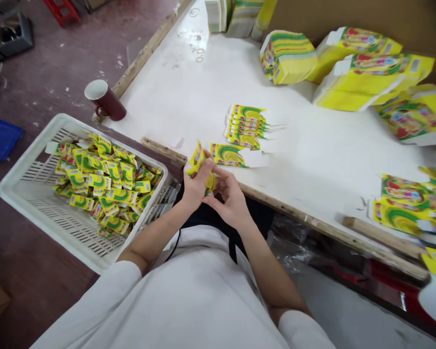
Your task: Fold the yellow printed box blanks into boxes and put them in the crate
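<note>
My left hand (pixel 197 186) is closed around a small yellow and green carton (pixel 196 160) at the table's near edge. Beside it, my right hand (pixel 229 196) curls its fingers at the carton's lower end, thumb and fingertips touching it. Part of the carton is hidden by my fingers. Just past my hands lies one flat printed carton (pixel 227 155) with a white flap. Beyond that, several more flat cartons (pixel 247 127) overlap in a fanned row on the white table (pixel 305 145).
On my left, a white plastic basket (pixel 36 208) holds many small folded cartons (pixel 109 189). A dark red mug (pixel 107 103) stands at the table corner. Stacks of flat cartons (pixel 374 80) line the back right. Wooden strips (pixel 163 149) edge the table. More cartons (pixel 403 206) lie far right.
</note>
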Demonstrator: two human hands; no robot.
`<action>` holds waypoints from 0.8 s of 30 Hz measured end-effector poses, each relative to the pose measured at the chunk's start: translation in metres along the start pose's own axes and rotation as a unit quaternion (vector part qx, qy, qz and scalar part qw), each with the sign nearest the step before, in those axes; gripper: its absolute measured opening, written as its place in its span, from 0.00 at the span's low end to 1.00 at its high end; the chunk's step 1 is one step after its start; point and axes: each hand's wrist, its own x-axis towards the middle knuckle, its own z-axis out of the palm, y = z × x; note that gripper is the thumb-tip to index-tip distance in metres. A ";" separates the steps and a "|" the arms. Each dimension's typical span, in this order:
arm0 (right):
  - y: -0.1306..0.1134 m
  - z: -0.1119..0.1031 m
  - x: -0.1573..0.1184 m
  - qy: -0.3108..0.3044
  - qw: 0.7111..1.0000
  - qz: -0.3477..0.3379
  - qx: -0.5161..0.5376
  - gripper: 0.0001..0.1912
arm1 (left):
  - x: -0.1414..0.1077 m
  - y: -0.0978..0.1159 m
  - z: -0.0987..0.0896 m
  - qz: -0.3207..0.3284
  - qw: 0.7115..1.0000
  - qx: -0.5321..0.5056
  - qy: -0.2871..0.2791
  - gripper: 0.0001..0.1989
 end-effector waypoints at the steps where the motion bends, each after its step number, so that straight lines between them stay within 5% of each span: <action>1: 0.002 0.002 -0.001 0.009 1.000 0.005 0.005 0.34 | -0.001 -0.001 -0.003 0.006 1.000 0.003 -0.003 0.25; 8: -0.002 -0.001 0.003 0.062 0.994 0.028 0.080 0.28 | -0.003 0.006 -0.011 0.029 0.993 0.064 -0.090 0.41; 14: -0.004 -0.002 0.005 0.103 0.993 0.003 0.062 0.16 | 0.002 0.007 -0.014 0.059 0.995 0.079 -0.005 0.24; 17: -0.007 -0.018 0.003 0.133 0.991 -0.014 -0.028 0.09 | 0.008 0.011 -0.024 0.049 0.994 0.094 -0.027 0.22; 20: -0.014 -0.042 0.001 0.187 0.959 -0.064 -0.202 0.07 | 0.011 0.036 -0.038 0.080 0.982 0.161 -0.055 0.25; 24: -0.024 -0.052 0.002 0.128 0.912 -0.135 -0.367 0.11 | 0.007 0.081 -0.043 0.147 0.922 0.331 -0.137 0.39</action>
